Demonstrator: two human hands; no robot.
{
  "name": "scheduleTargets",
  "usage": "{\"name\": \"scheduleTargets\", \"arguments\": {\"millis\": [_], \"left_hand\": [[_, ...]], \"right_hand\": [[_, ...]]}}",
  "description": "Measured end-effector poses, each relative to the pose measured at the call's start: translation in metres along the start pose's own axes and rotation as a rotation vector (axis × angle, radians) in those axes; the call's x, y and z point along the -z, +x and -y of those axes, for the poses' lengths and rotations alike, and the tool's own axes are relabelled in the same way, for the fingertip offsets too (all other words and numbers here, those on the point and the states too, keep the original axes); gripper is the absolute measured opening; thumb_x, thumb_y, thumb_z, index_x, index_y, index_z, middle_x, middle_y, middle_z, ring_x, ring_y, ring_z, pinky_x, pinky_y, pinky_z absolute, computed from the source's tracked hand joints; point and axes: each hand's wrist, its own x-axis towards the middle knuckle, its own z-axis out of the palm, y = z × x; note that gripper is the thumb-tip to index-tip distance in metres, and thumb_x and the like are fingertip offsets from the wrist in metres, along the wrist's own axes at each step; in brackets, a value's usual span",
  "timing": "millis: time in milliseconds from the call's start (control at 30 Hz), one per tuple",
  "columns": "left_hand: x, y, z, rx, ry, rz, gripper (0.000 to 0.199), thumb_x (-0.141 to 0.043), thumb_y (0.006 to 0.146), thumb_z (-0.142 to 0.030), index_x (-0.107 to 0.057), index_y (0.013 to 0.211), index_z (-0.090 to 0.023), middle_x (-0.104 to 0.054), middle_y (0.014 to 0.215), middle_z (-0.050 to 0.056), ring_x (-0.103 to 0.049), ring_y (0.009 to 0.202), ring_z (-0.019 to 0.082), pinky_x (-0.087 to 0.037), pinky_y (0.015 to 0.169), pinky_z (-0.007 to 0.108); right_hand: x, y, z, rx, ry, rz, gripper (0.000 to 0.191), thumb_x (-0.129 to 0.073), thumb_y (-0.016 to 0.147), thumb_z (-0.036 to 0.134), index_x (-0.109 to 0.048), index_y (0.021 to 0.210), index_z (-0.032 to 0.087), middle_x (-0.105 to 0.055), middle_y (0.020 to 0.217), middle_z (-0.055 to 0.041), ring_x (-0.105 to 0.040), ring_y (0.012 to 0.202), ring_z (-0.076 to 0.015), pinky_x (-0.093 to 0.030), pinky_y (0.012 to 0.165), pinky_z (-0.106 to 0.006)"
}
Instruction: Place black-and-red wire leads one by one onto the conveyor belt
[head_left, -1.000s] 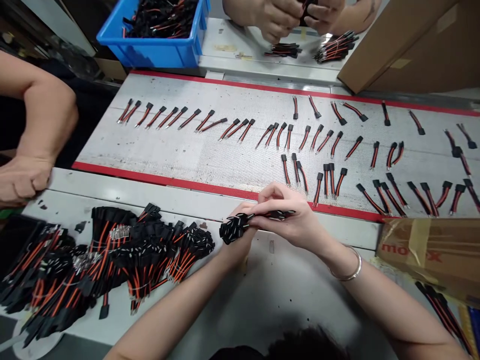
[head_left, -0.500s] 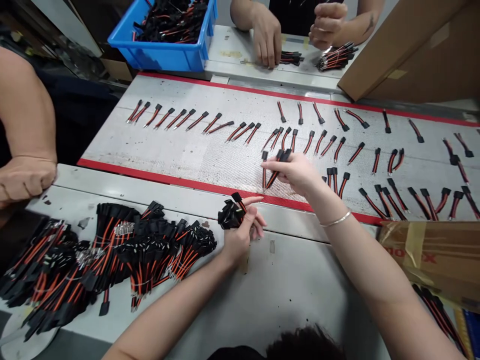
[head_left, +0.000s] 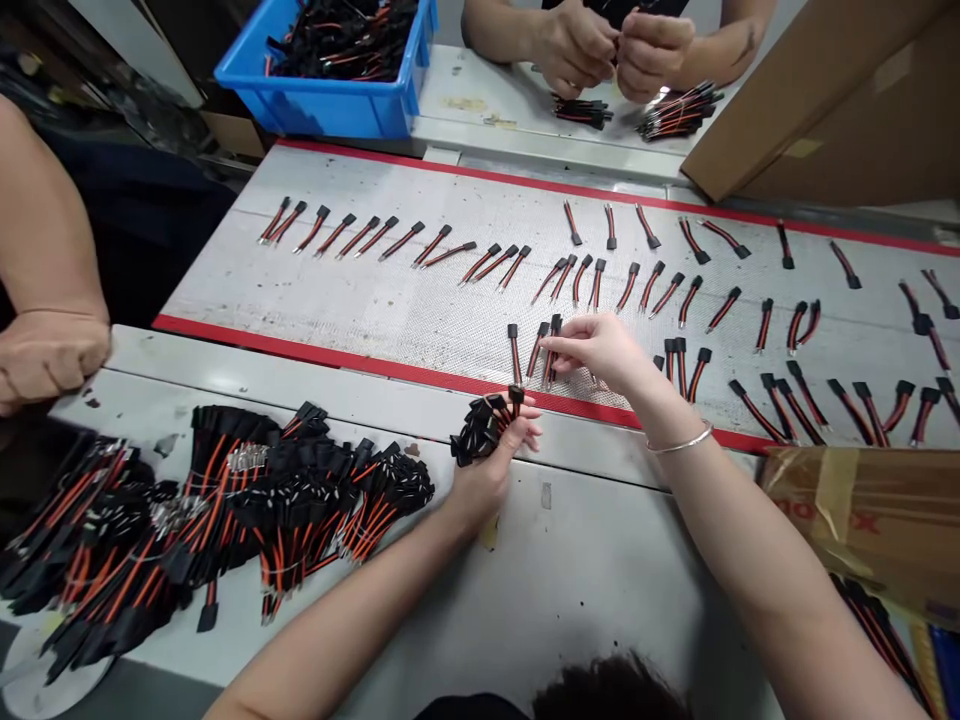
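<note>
Right at the centre of the action, the person's left hand point(head_left: 491, 483) is curled firmly around a bundle of black-connector leads point(head_left: 484, 428), fanned out just short of the belt's near edge. Over on the belt, the right hand point(head_left: 601, 355) is reaching out, fingers extended, with a silver bangle point(head_left: 679, 442) at the wrist. Its fingertips point(head_left: 561, 345) sit right beside a freshly standing cluster of red-and-black leads point(head_left: 546, 355), but from this angle I can't tell whether they're pinching one or have let go.

The perforated conveyor belt point(head_left: 375, 290) is packed with loose leads in uneven rows, and that's the danger zone: one careless sweep of that right hand could knock the neighbouring leads out of line. The left-hand bundle is loose at its fanned end, so a relaxed grip could spill pieces onto the big harness heap point(head_left: 240, 525) on the tabletop point(head_left: 570, 590).

Further out, a co-worker's two hands point(head_left: 615, 55) are pressed close together over a small bunch of wires, next to a blue plastic crate point(head_left: 322, 105) full of leads. At far left, another person's fist point(head_left: 45, 355) rests at the tabletop's edge.
</note>
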Motion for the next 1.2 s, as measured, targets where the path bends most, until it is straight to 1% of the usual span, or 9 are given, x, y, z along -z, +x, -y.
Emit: {"name": "scheduleTargets", "arguments": {"millis": [100,300,533,767,833,900,967,1100,1200], "left_hand": [[0.003,-0.004,0.002,0.005,0.018,0.081,0.044,-0.057,0.093,-0.061,-0.07,0.102,-0.02,-0.071,0.079,0.003,-0.066,0.068,0.016,-0.053,0.07,0.032],[-0.001,-0.006,-0.001,0.121,0.014,0.049,0.042,-0.065,0.087,-0.061,-0.065,0.094,-0.019,-0.057,0.06,-0.004,-0.036,0.045,0.008,-0.033,0.047,0.026],[0.002,-0.003,-0.001,0.109,0.059,0.033,0.032,-0.065,0.089,-0.049,-0.073,0.095,-0.019,-0.049,0.06,-0.003,-0.041,0.051,0.01,-0.034,0.052,0.028],[-0.001,-0.002,-0.006,0.113,0.102,-0.01,0.036,-0.071,0.083,-0.055,-0.074,0.087,-0.019,-0.05,0.053,-0.004,-0.044,0.049,0.011,-0.039,0.054,0.028],[0.0,-0.001,-0.005,0.119,0.088,-0.009,0.039,-0.07,0.084,-0.058,-0.072,0.08,-0.019,-0.052,0.053,-0.004,-0.043,0.048,0.011,-0.04,0.054,0.029],[0.002,-0.001,-0.004,0.114,0.103,0.012,0.039,-0.066,0.087,-0.057,-0.072,0.078,-0.019,-0.055,0.056,-0.002,-0.045,0.05,0.011,-0.041,0.056,0.03],[0.005,-0.001,-0.005,0.089,0.177,0.055,0.036,-0.061,0.092,-0.052,-0.071,0.076,-0.02,-0.058,0.06,-0.001,-0.048,0.054,0.013,-0.042,0.059,0.03],[0.008,0.0,-0.01,0.037,0.332,0.118,0.03,-0.058,0.093,-0.039,-0.066,0.07,-0.021,-0.06,0.063,-0.001,-0.055,0.064,0.016,-0.045,0.068,0.031],[0.007,0.0,-0.013,0.038,0.353,0.087,0.026,-0.06,0.089,-0.036,-0.062,0.067,-0.022,-0.063,0.066,-0.001,-0.058,0.069,0.018,-0.047,0.071,0.032]], "right_hand": [[0.003,-0.002,-0.003,0.02,-0.077,-0.059,0.024,-0.076,0.084,0.022,-0.063,0.065,0.015,-0.064,0.051,-0.0014,-0.065,0.047,-0.0117,-0.048,0.047,-0.019],[0.011,-0.012,-0.003,0.009,-0.158,-0.091,0.028,-0.066,0.088,0.021,-0.061,0.061,0.017,-0.066,0.049,-0.0036,-0.065,0.045,-0.0153,-0.049,0.048,-0.023],[0.025,-0.02,-0.002,0.043,-0.309,-0.19,0.027,-0.067,0.083,0.021,-0.058,0.058,0.018,-0.056,0.042,0.0015,-0.048,0.038,-0.0112,-0.037,0.047,-0.026],[0.031,-0.029,0.0,0.145,-0.435,-0.273,0.032,-0.07,0.083,0.025,-0.056,0.055,0.018,-0.053,0.046,0.0019,-0.048,0.049,-0.0121,-0.034,0.055,-0.028],[0.028,-0.038,0.004,0.179,-0.274,-0.09,0.027,-0.072,0.084,0.031,-0.062,0.063,0.017,-0.054,0.05,0.0022,-0.047,0.049,-0.0109,-0.035,0.051,-0.027],[0.024,-0.048,0.009,0.234,-0.048,0.237,0.022,-0.076,0.082,0.037,-0.072,0.084,0.015,-0.059,0.058,0.0017,-0.05,0.051,-0.0104,-0.038,0.048,-0.025],[0.019,-0.058,0.014,0.319,0.12,0.487,0.034,-0.081,0.08,0.036,-0.075,0.106,0.016,-0.065,0.071,-0.0009,-0.056,0.058,-0.0114,-0.047,0.05,-0.025],[0.008,-0.075,0.022,0.547,0.187,0.546,0.032,-0.083,0.08,0.028,-0.077,0.111,0.019,-0.071,0.096,-0.0072,-0.067,0.082,-0.0161,-0.06,0.066,-0.029],[0.002,-0.083,0.024,0.68,0.073,0.502,0.02,-0.079,0.085,0.024,-0.079,0.105,0.02,-0.073,0.094,-0.0076,-0.068,0.085,-0.0167,-0.06,0.071,-0.029]]}}
